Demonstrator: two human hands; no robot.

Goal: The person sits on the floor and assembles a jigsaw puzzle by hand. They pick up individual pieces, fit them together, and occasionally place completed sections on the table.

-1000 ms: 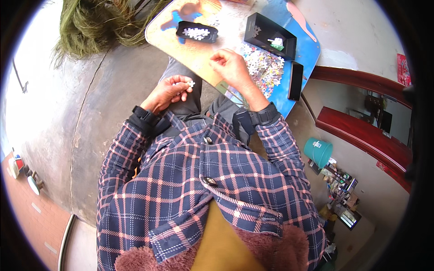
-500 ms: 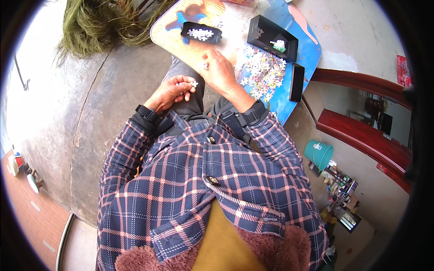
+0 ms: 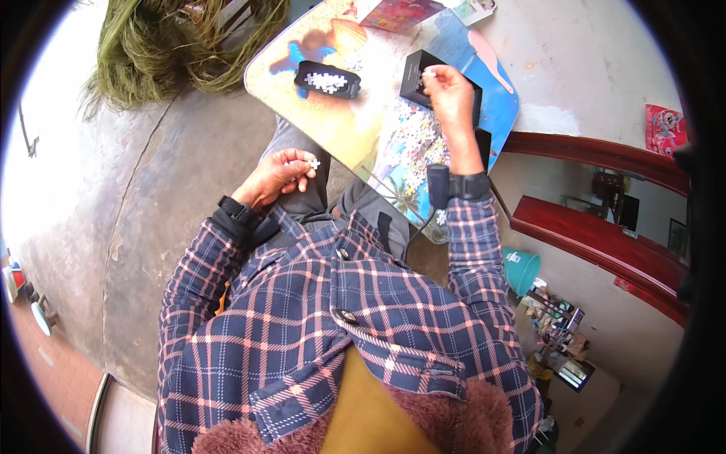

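My left hand point(image 3: 281, 174) is over my thigh, thumb and fingers pinching a white jigsaw puzzle piece point(image 3: 314, 164). Above a black open box point(image 3: 412, 79) on the table, my right hand point(image 3: 452, 94) is closed on another small white puzzle piece point(image 3: 429, 74). Part of that box is hidden by the hand. A loose heap of puzzle pieces point(image 3: 412, 144) lies on the tabletop beside my right forearm. Farther left stands a small black tray point(image 3: 352, 85) holding several pale pieces.
The table point(image 3: 280, 47) carries a printed beach picture. A pink flat-bladed tool point(image 3: 490, 60) lies at its right edge, and a red-pink box point(image 3: 401, 12) stands at the far side. Green straw-like strands point(image 3: 140, 57) hang at the far left. A teal bucket point(image 3: 520, 271) stands at right.
My right hand has moved right and away from me, from near my left hand to over the black box. The left hand keeps its puzzle piece. The view has shifted slightly.
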